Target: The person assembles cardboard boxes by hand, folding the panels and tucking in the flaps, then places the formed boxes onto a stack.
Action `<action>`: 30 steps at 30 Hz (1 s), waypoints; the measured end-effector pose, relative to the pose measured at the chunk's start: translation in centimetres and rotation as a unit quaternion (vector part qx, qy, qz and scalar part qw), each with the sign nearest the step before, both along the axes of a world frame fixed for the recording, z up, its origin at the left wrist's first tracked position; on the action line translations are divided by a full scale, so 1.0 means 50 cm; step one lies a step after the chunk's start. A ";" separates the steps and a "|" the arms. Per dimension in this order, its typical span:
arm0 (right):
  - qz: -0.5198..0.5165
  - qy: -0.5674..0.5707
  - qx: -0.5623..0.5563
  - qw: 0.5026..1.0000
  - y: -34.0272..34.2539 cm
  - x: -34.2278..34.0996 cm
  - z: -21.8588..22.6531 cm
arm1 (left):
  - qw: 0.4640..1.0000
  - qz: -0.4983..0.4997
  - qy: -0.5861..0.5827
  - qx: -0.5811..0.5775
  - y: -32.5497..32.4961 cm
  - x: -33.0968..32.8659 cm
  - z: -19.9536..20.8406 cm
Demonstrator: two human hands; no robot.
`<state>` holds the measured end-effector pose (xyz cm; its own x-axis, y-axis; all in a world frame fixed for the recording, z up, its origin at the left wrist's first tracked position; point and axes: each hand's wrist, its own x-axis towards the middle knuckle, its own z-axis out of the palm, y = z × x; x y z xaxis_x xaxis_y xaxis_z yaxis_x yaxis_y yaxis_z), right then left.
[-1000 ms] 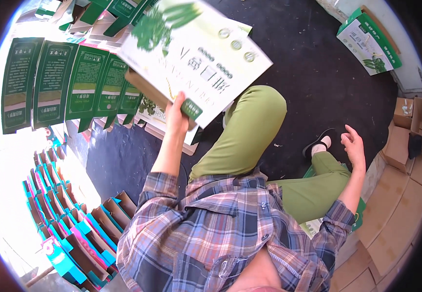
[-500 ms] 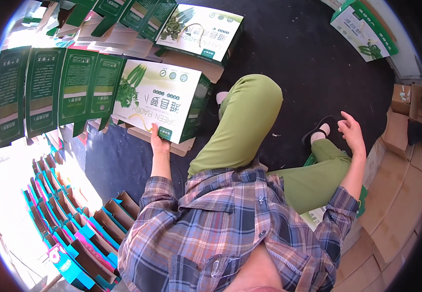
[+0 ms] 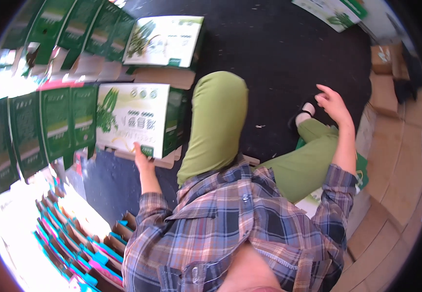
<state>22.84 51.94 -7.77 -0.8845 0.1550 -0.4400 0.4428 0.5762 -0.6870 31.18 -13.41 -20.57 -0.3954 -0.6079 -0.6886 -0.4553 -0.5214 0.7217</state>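
Observation:
A white and green printed carton (image 3: 133, 109) lies to my left, with leafy green vegetables pictured on its white face. My left hand (image 3: 144, 159) is closed on the carton's near edge; the thumb lies on the face and the other fingers are hidden beneath. Dark green panels fan out leftward beside this carton. My right hand (image 3: 331, 104) is raised over the floor on the right and holds nothing. Its index finger points out while the other fingers bend, apart from it.
A second green and white carton (image 3: 165, 41) lies beyond the first, and another (image 3: 330, 14) stands at the far right. Blue and pink cardboard pieces (image 3: 82, 248) stand in rows at lower left. Brown cardboard boxes (image 3: 384, 126) line the right side of the dark floor (image 3: 269, 63).
The view has shifted, so most things appear further left. My left hand stays on the near edge of the carton. My right hand is still raised and empty, its fingers slightly more bent.

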 end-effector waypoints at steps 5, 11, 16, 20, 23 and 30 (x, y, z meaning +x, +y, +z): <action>0.004 0.051 0.003 0.999 0.011 -0.009 -0.014 | 0.961 -0.063 0.091 -0.253 -0.026 0.008 0.022; -0.109 0.121 -0.036 0.986 0.048 0.028 0.032 | 0.780 -0.188 0.086 -0.591 0.060 -0.077 0.158; -0.246 0.172 -0.082 0.950 0.120 0.116 0.033 | 0.803 -0.278 0.276 -0.450 0.284 -0.224 0.340; -0.425 0.176 -0.098 0.882 0.179 0.265 -0.094 | 0.696 -0.434 0.395 -0.413 0.448 -0.321 0.396; -0.559 0.159 -0.249 0.775 0.189 0.433 -0.280 | 0.646 -0.584 0.374 -0.319 0.572 -0.368 0.413; -0.741 0.163 -0.506 0.411 0.027 0.808 -0.639 | 0.441 -0.772 0.375 -0.264 0.731 -0.390 0.301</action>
<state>63.22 53.31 -39.73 -0.1868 0.5133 -0.8376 -0.4170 -0.8135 -0.4055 11.66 23.12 -5.50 -0.6147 0.7862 0.0645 0.4967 0.3223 0.8059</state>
